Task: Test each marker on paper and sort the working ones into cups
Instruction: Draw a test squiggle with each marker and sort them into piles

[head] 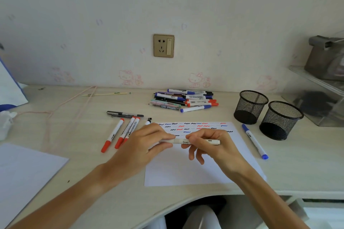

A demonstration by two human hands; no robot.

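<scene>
You hold a white marker level over the test paper, your left hand pinching one end and your right hand gripping the barrel. A hard tug could jerk an elbow into the two mesh cups just beside the sheet. The pale bench meets cartoon-printed wallpaper with a socket.

Pale desk, paper, marker pile, 2 mesh cups, maybe tissue

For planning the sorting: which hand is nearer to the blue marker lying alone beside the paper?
Right. The right hand is just left of the blue marker; the left hand lies farther left.
</scene>
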